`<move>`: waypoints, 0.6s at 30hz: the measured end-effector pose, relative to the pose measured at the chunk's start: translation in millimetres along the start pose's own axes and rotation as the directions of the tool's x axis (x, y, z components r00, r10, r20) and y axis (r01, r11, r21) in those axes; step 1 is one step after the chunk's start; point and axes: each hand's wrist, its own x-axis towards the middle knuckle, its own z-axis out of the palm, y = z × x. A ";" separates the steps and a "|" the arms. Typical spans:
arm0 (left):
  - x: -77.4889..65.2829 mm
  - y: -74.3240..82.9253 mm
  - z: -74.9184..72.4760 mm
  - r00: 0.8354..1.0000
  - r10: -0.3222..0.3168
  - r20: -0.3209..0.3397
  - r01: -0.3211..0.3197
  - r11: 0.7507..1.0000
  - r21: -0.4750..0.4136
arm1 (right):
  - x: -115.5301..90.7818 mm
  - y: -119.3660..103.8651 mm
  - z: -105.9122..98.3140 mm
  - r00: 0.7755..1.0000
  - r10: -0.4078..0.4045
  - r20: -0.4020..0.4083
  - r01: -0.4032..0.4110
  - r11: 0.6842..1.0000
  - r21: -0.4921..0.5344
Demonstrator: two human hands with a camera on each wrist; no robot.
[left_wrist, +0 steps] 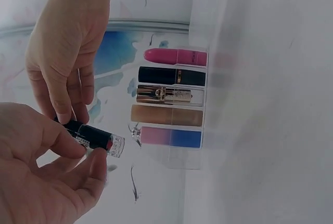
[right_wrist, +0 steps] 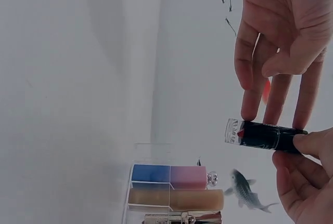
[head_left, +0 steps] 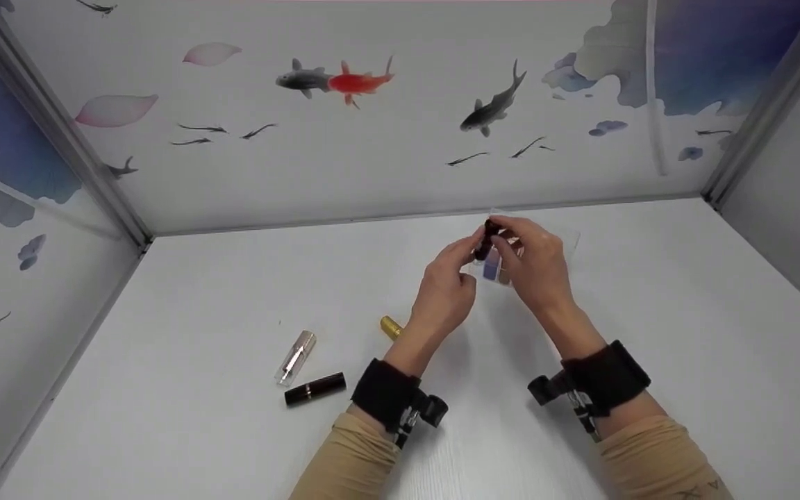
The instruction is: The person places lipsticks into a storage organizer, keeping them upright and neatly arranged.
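A black lipstick tube [head_left: 487,239] with a clear faceted end and red inside is held up in front of a clear holder [left_wrist: 185,163]. My right hand [head_left: 535,260] pinches its black end between thumb and fingers. From the left, fingertips of my left hand [head_left: 445,288] touch the tube's side; in the right wrist view that thumb stands apart from it. In the left wrist view the tube lies tilted, clear end lower right. Several lipsticks fill the holder, among them a pink one [left_wrist: 174,56], a tan one [left_wrist: 166,115] and a pink-and-blue one [left_wrist: 171,136].
On the white table [head_left: 185,417], left of my left forearm, lie a silver-and-clear lipstick tube [head_left: 296,357] and a black tube with a gold band [head_left: 315,389]. A glittery gold tube [head_left: 391,327] is partly hidden by that forearm. Printed panels [head_left: 414,173] enclose the table's back and sides.
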 end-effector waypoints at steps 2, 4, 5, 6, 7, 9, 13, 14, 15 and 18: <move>2.5 -1.2 1.7 1.000 -0.006 0.007 0.006 1.000 0.017 | 1.4 2.3 1.5 1.000 0.016 0.001 -0.016 1.000 -0.002; 4.7 -2.2 3.5 1.000 -0.013 0.007 0.013 1.000 0.020 | 2.3 4.4 3.2 0.999 0.033 0.006 -0.033 0.999 -0.005; 5.8 -2.9 4.4 1.000 -0.014 0.006 0.014 1.000 0.021 | 2.6 5.5 4.0 0.999 0.037 0.010 -0.037 0.999 -0.005; 6.9 -3.4 5.3 1.000 -0.018 0.004 0.018 1.000 0.015 | 2.9 6.5 4.8 0.999 0.040 0.014 -0.040 0.999 -0.004; 8.1 -4.1 6.0 1.000 -0.022 0.002 0.022 1.000 0.007 | 3.3 7.5 5.5 0.999 0.040 0.019 -0.040 0.999 -0.001; 10.5 -5.3 7.4 1.000 -0.029 0.000 0.029 1.000 -0.006 | 4.2 9.6 6.7 0.999 0.035 0.028 -0.035 0.999 0.007; 15.1 -8.4 10.0 0.999 -0.051 0.001 0.051 0.999 -0.006 | 6.6 14.7 9.4 0.999 0.014 0.053 -0.015 1.000 0.025; 16.1 -9.3 10.8 0.999 -0.054 0.003 0.054 0.999 -0.004 | 7.0 15.9 10.0 0.998 0.011 0.061 -0.012 1.000 0.025; 16.9 -10.1 11.6 0.998 -0.058 0.004 0.058 0.998 0.000 | 7.5 17.3 10.8 0.998 0.007 0.070 -0.009 1.000 0.025; 19.6 -13.1 14.9 0.998 -0.063 0.009 0.062 0.998 0.007 | 8.2 21.0 13.1 0.995 -0.005 0.102 0.003 1.000 0.013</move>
